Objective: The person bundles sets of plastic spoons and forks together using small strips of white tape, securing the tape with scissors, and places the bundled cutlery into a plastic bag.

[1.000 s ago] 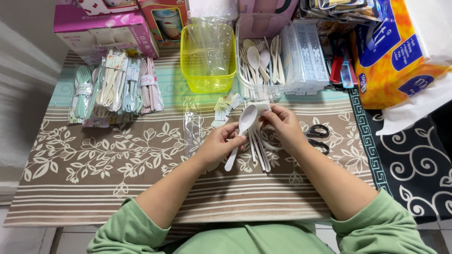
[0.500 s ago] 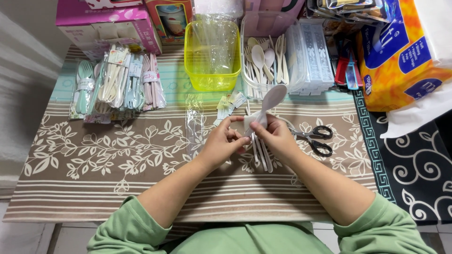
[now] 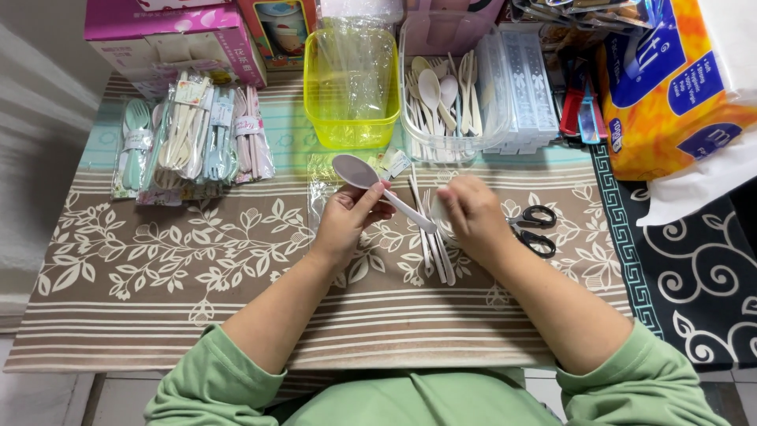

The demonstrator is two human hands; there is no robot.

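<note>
The left hand (image 3: 347, 217) pinches a pale spoon (image 3: 377, 188) partway along its handle, bowl up and to the left, handle tip slanting down toward the right hand (image 3: 469, 213). That hand is curled over the top of a small bundle of chopsticks (image 3: 432, 244) lying on the patterned cloth (image 3: 158, 260); its fingers look closed, though I cannot tell whether they grip a wrapper, a stick or nothing. A clear sleeve (image 3: 322, 193) lies just beside the left hand, scissors (image 3: 535, 229) just right of the other.

To do this well, keep the pinch near the spoon's middle so it does not swing, bring the handle parallel to the chopsticks before joining them, and square the ends together on the cloth.
</note>
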